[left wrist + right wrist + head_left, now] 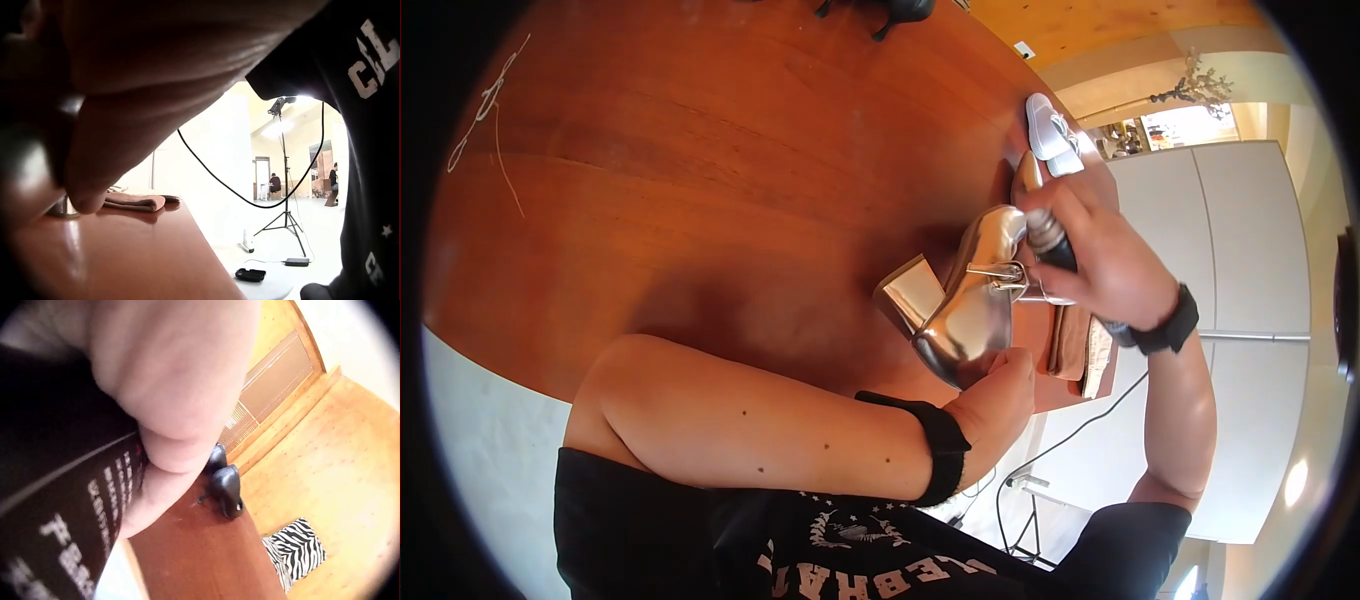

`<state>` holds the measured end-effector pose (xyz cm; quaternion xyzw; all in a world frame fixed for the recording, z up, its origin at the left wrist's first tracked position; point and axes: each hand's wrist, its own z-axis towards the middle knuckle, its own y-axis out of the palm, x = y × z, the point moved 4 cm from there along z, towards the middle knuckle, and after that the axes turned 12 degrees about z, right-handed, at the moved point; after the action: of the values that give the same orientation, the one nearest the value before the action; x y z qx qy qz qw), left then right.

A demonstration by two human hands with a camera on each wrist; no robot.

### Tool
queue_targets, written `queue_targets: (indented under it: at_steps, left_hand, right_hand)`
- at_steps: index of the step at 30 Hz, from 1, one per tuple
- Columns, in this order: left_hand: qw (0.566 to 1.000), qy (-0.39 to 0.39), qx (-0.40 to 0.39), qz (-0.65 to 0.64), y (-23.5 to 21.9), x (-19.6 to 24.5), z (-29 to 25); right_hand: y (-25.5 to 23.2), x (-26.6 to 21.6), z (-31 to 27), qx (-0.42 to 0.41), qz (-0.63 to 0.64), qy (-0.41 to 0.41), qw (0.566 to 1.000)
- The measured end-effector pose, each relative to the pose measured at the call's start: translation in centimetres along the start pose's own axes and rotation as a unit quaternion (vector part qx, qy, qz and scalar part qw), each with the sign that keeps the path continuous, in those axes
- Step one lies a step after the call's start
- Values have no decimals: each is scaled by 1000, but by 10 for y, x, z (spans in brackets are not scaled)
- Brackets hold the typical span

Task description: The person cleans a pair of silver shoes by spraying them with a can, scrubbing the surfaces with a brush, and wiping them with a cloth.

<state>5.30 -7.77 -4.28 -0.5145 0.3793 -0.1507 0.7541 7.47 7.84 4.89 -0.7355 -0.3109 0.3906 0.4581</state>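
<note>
A shiny gold block-heeled shoe [975, 305] with a buckled strap is tilted over the table's near right side. My left hand [997, 400] grips its lower back end, fingers partly hidden behind it. My right hand [1115, 265] is wrapped around a black spray can [1055, 245] with a silvery top, close beside the shoe's upper front. In the right wrist view white printing shows on the dark can [103, 500]. Another gold shoe [1027, 175] lies just beyond, partly covered by the right hand.
White sneakers [1052, 135] stand at the table's right edge, and folded brown cloth [1068, 345] lies nearer. Black heeled shoes [226, 490] stand at the far edge. White string [488, 100] lies at left. A black cable [250, 203] hangs by a light stand [286, 169].
</note>
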Motion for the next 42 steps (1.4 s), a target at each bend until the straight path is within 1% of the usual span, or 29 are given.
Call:
queue_targets:
  at_steps: [3, 6, 7, 9, 10, 11, 14, 15, 16, 18, 19, 21, 24, 28, 30, 32, 34, 35, 37, 38, 40, 41, 42]
  left_hand:
    - [1000, -8, 7, 17, 2, 1, 2]
    - [1000, -1, -11, -5, -1, -1, 2]
    - [1000, -17, 1, -9, -1, -1, 2]
    - [998, -52, 24, -13, -1, -3, 1]
    - [998, -55, 26, -16, -1, -6, 0]
    - [998, -60, 26, -21, -2, -9, -1]
    - [994, -92, 28, -54, -4, -18, -2]
    - [992, -100, 30, -66, -5, -18, -2]
    - [991, -101, 37, -74, -4, -19, -2]
    - [989, -107, 53, -84, -3, -23, -1]
    - [986, -127, 50, -97, -4, -26, -1]
    - [981, -137, 67, -116, -4, -33, 0]
    - [968, -168, 95, -161, -1, -42, 1]
    - [945, -216, 144, -200, -2, -62, -1]
    - [938, -210, 128, -242, -3, -70, -2]
    - [931, -193, 124, -285, 1, -74, -2]
    - [925, -156, 134, -319, 6, -76, 1]
    - [917, -160, 135, -338, 7, -77, 0]
    - [907, -115, 230, -333, 14, -83, -6]
    - [898, -90, 273, -333, 16, -89, -12]
    - [907, -13, 246, -343, 22, -106, -17]
    - [921, -2, 209, -330, 26, -113, -18]
    - [933, 10, 172, -315, 28, -120, -18]
  right_hand:
    - [13, -29, -4, -71, -6, -44, 996]
    - [10, -31, -6, -75, 5, -28, 997]
    - [8, -24, -7, -39, 27, 21, 999]
    - [5, -2, -12, -1, 21, 65, 998]
    - [2, 5, -12, 17, 17, 85, 996]
    - [2, -1, -15, 7, 6, 61, 998]
    - [5, -22, -21, -8, 89, -13, 996]
    - [3, -18, -24, 28, 79, -13, 996]
    - [0, -15, -23, 35, 43, 0, 998]
    - [-2, 2, -28, 84, 69, 58, 992]
    - [-4, 5, -33, 100, 76, 69, 990]
    - [-3, 7, -46, 129, 92, 88, 984]
    - [-1, 11, -71, 190, 154, 112, 963]
    - [9, -11, -85, 172, 81, 36, 981]
    - [19, -17, -97, 203, 141, 73, 966]
    - [35, -19, -110, 256, 134, 50, 956]
    - [58, -29, -124, 293, 123, 66, 946]
    - [70, -36, -126, 307, 137, 53, 940]
    - [94, -42, -126, 330, 173, 31, 927]
    - [107, -46, -127, 349, 213, 37, 912]
    - [118, -63, -124, 328, 205, 31, 922]
    - [129, -64, -124, 319, 248, 35, 914]
    - [132, -68, -123, 310, 245, 29, 918]
